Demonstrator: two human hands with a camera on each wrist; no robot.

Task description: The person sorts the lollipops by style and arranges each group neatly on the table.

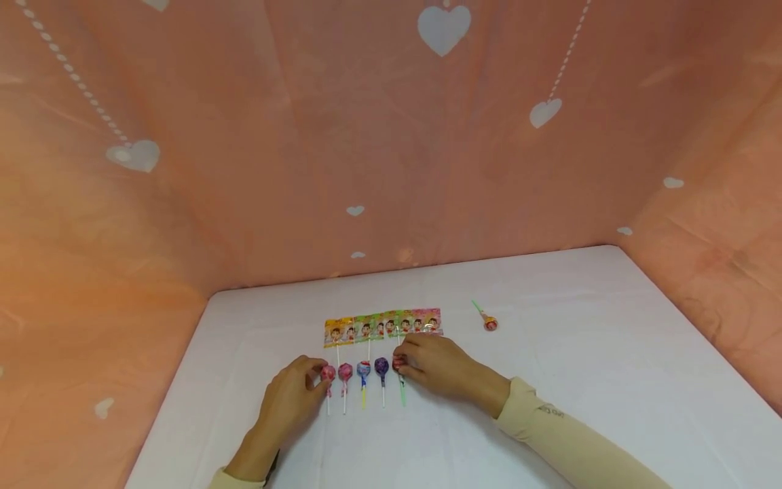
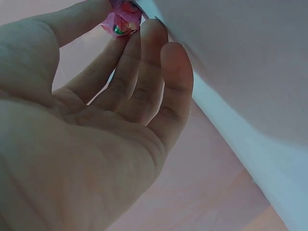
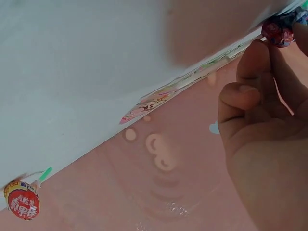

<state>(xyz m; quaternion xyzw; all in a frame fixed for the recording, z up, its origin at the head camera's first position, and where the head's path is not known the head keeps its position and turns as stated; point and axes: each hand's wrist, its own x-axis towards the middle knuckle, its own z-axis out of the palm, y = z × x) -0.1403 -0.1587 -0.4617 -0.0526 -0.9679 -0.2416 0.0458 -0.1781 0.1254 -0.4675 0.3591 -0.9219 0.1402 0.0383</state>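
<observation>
My left hand [image 1: 290,399] pinches the head of a pink-wrapped lollipop [image 1: 328,373] at the left end of a row; the left wrist view shows the same pink wrapper [image 2: 122,20] between thumb and fingertips. At the row's right end, my right hand [image 1: 441,367] holds a dark red lollipop [image 1: 398,364] with a green stick, partly hidden by the fingers. Between the hands lie another pink lollipop [image 1: 345,371], a blue one [image 1: 364,369] and a purple one [image 1: 381,367], their sticks toward me.
Behind the row lie flat packets with cartoon faces, one yellow [image 1: 334,333], others green [image 1: 366,329] and pink [image 1: 430,320], some with white sticks. A lone orange-red lollipop [image 1: 490,323] with a green stick lies to the right. Pink cloth [image 1: 366,136] stands around the white table [image 1: 550,305].
</observation>
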